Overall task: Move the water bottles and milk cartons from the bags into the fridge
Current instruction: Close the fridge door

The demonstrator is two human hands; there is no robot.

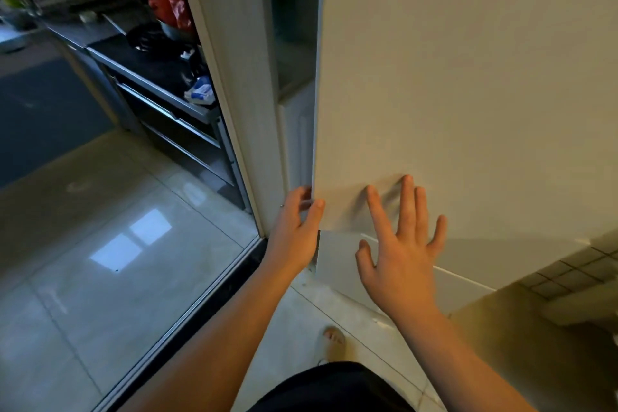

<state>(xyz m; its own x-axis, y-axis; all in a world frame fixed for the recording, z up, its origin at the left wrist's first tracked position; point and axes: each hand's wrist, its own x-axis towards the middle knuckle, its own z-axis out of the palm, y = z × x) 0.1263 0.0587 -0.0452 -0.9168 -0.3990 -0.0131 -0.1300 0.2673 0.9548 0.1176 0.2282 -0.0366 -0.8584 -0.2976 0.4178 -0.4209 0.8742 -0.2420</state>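
Step in hand, by judgement: working the fridge door (468,77), with nothing yet loaded. The left hand (294,227) curls fingers and thumb round its left edge. The right hand (401,244) is spread flat at its face, holding nothing. The door is plain, cream, directly ahead, beside the kitchen doorway (230,94). No bottles or cartons show. The next move calls for a steady pull on that edge.

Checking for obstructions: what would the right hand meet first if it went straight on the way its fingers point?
Probably the flat pale beige fridge door; the open right hand seems nearly against it, though depth is unclear.
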